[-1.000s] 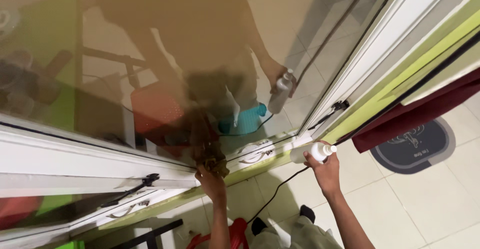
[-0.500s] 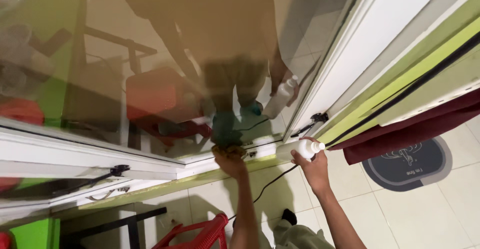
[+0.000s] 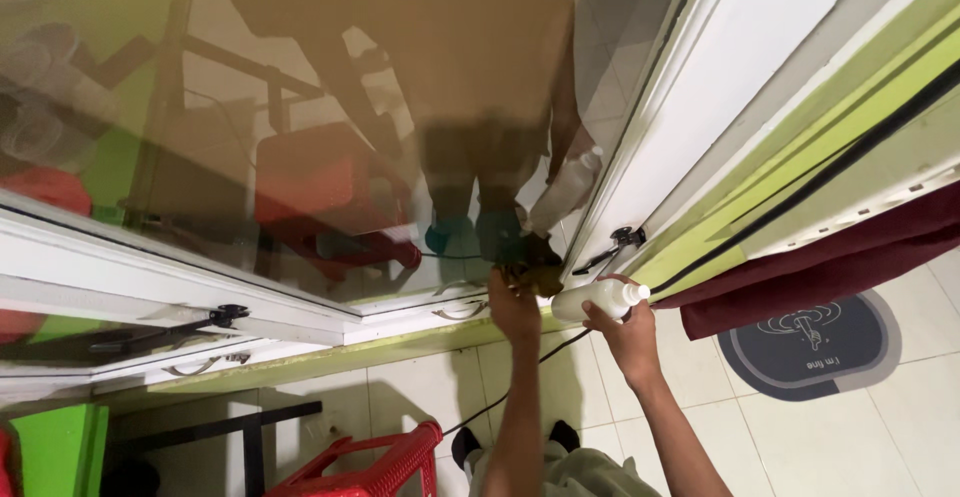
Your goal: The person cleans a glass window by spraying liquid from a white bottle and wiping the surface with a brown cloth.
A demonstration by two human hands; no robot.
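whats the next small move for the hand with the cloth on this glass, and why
Probably sweep the cloth back leftward along the bottom edge of the glass pane. The left hand has it pressed into the pane's lower right corner beside the white frame, so there's no room further right. The right hand holds the white spray bottle off the glass.

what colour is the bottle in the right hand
White, a plain plastic bottle held in the right hand; the head view shows it.

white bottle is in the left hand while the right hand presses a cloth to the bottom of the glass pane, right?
Not quite: the hands are swapped. In the head view the right hand holds the white bottle, and the left hand presses the cloth to the bottom of the glass pane.
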